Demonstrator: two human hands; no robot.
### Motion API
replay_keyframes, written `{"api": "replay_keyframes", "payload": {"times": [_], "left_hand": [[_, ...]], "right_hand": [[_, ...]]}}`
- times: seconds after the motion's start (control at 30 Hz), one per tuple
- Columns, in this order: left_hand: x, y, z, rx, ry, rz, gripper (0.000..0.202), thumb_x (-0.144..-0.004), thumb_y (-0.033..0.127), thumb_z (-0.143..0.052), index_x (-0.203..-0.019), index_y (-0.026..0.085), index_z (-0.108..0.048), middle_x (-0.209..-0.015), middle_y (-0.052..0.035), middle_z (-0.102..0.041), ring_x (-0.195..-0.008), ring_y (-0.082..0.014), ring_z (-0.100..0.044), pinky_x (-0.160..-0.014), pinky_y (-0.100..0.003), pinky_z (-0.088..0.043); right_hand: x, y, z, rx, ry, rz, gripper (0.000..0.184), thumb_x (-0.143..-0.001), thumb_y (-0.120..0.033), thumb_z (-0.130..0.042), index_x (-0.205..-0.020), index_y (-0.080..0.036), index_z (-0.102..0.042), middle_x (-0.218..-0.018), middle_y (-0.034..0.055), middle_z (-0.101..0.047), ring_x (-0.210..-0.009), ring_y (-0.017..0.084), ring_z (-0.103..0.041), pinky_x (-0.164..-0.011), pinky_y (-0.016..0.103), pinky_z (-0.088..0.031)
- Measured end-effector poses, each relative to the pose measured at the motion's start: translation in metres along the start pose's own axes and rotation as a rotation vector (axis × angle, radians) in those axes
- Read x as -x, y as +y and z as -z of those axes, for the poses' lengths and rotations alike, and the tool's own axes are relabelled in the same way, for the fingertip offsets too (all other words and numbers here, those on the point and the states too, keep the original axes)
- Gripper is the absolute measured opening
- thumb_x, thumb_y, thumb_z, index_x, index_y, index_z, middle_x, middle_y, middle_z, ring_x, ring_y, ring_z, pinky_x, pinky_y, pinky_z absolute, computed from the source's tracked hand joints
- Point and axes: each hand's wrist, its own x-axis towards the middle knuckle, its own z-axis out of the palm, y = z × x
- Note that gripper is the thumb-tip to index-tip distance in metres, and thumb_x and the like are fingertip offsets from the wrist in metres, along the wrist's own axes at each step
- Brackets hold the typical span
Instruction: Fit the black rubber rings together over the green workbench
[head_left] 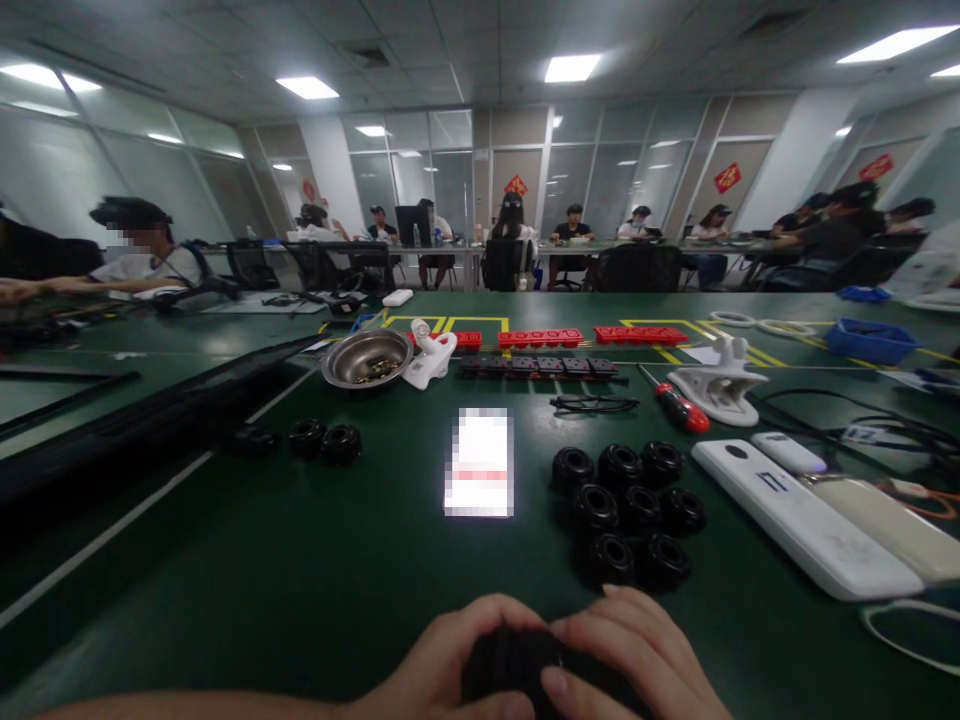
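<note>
At the near edge of the green table, my left hand (431,660) curls around a dark black part (506,665). My right hand (641,640) closes over the same part from the other side, its thumb and fingers bent onto it. Much of the part is hidden by the fingers, and its exact kind does not show. Just beyond my right hand lie several glossy black ring-shaped parts (620,506) with holes in their middles. Two similar black rings (341,441) sit further left. A bright, pixelated phone-like slab (480,465) lies in the middle.
A metal bowl (337,375) with small brass-coloured pieces stands beyond, beside a white clip-like piece (431,360). Red strips (540,338) and a black strip (536,369) lie behind. To the right are a screwdriver (684,405), a white power bank (806,525) and a blue bin (870,342).
</note>
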Motion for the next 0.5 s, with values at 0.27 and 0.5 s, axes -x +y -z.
{"api": "replay_keyframes", "payload": {"times": [0.27,0.5], "left_hand": [[-0.002,-0.010,0.000,-0.102,-0.004,-0.039,0.049,-0.061,0.044,-0.065,-0.098,0.017,-0.050,-0.092,-0.0048,-0.050,-0.084,-0.0174,-0.048,-0.076,-0.033,-0.036],[-0.001,-0.001,0.002,-0.066,0.005,-0.029,0.054,-0.062,0.050,-0.061,-0.102,0.015,-0.050,-0.097,-0.0084,-0.052,-0.088,-0.0199,-0.048,-0.077,-0.035,-0.036]], "right_hand": [[0.000,-0.001,-0.015,-0.184,0.045,-0.169,0.044,-0.084,-0.053,-0.025,-0.101,-0.022,-0.052,-0.066,0.0005,-0.060,-0.062,0.015,-0.054,-0.063,0.028,-0.042],[-0.004,-0.008,-0.008,0.011,0.092,-0.019,0.027,-0.088,-0.035,-0.032,-0.106,-0.030,-0.051,-0.077,-0.0012,-0.063,-0.072,0.014,-0.056,-0.075,0.031,-0.041]]}}
